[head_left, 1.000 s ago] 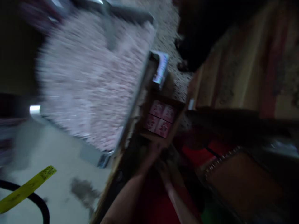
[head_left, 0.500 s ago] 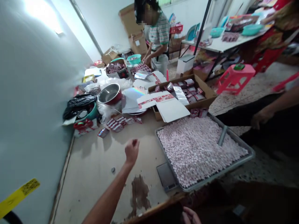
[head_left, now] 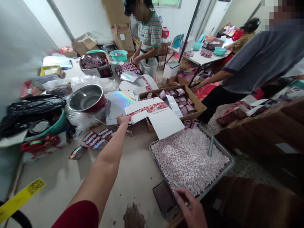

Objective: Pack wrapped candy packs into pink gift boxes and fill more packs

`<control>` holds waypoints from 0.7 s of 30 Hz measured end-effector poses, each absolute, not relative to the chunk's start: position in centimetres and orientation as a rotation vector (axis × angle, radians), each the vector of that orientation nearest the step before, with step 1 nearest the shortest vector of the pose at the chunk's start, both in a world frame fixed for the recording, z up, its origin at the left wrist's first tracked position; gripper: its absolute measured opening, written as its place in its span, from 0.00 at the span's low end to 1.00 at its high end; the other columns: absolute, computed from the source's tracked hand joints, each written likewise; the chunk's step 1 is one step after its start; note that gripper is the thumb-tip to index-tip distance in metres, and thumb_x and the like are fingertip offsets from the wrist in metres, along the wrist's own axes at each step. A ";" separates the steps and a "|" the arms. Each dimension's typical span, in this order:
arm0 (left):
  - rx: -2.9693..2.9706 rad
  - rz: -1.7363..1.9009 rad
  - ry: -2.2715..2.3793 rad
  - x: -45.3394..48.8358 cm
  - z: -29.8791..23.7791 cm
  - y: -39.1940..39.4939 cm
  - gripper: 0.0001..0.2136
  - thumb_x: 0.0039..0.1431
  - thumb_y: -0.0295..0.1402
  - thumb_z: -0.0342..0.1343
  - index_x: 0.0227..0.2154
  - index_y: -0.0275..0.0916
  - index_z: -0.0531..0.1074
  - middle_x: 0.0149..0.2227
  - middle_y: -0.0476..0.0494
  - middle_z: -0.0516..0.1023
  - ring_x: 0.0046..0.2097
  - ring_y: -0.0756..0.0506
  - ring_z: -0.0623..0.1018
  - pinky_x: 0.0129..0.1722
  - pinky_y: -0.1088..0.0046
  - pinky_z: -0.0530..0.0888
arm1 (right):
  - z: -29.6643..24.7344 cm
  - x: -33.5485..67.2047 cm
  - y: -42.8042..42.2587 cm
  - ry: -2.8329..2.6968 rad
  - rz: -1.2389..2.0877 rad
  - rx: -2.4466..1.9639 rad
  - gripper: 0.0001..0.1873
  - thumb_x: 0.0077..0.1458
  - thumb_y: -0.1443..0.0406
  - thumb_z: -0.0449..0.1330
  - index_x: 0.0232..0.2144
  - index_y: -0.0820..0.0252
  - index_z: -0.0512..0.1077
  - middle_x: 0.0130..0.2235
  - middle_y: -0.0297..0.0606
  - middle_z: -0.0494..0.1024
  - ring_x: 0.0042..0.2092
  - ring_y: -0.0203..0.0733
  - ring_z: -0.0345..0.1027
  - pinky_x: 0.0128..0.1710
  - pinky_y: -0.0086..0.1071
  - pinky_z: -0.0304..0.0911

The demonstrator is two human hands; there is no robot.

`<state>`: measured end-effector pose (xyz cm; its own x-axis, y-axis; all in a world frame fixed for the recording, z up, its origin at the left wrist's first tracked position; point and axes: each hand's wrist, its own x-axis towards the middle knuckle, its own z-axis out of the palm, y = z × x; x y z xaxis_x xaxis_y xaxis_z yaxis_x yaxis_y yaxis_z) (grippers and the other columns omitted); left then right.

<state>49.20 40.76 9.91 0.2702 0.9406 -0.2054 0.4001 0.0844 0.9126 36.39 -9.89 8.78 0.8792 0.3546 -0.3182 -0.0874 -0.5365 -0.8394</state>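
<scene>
My left hand reaches far across the table, its fingers closed at the left edge of a flat white carton with a red strawberry print. The carton's wide blank flap reaches to the back edge of the tray. Low at the front, my right hand is loosely curled with fingers apart, nothing visible in it. It is beside a small scale and the near edge of a metal tray. Small pale pink pieces fill the tray, with a grey scoop-like tool standing in them.
Shiny red sachets lie on the table. Behind stand a steel bowl and an open cardboard box of packets. A co-worker works at the far end; another person leans at the right.
My left hand has moved forward from above the table to the carton's edge. My right hand has risen into view beside the tray. The camera view has shifted, and the person at right shows more.
</scene>
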 end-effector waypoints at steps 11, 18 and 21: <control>1.276 0.517 0.745 36.9 18.9 39.9 0.17 0.42 0.35 0.74 0.32 0.37 0.74 0.24 0.52 0.72 0.25 0.52 0.71 0.26 0.78 0.70 | 19.3 46.4 2.0 -0.172 0.388 -1.617 0.21 0.59 0.47 0.66 0.42 0.58 0.78 0.33 0.38 0.82 0.33 0.42 0.75 0.36 0.35 0.73; 1.610 0.832 0.777 17.1 23.7 24.5 0.06 0.53 0.35 0.68 0.32 0.40 0.80 0.28 0.46 0.83 0.31 0.42 0.82 0.31 0.68 0.81 | 26.0 47.1 12.5 -0.439 0.849 -1.429 0.55 0.56 0.40 0.65 0.75 0.45 0.47 0.72 0.44 0.64 0.68 0.56 0.62 0.59 0.48 0.69; 2.020 0.738 0.617 12.9 26.7 15.8 0.07 0.62 0.29 0.62 0.42 0.44 0.80 0.47 0.41 0.87 0.43 0.39 0.86 0.42 0.61 0.85 | 26.9 42.3 14.2 -0.629 1.226 -1.286 0.54 0.59 0.36 0.58 0.76 0.47 0.43 0.70 0.45 0.66 0.66 0.55 0.66 0.54 0.46 0.72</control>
<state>12.90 15.76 26.73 0.7011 0.6621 0.2648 0.1437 -0.4949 0.8570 42.27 14.25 26.88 0.3002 0.9167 -0.2638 -0.3206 -0.1635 -0.9330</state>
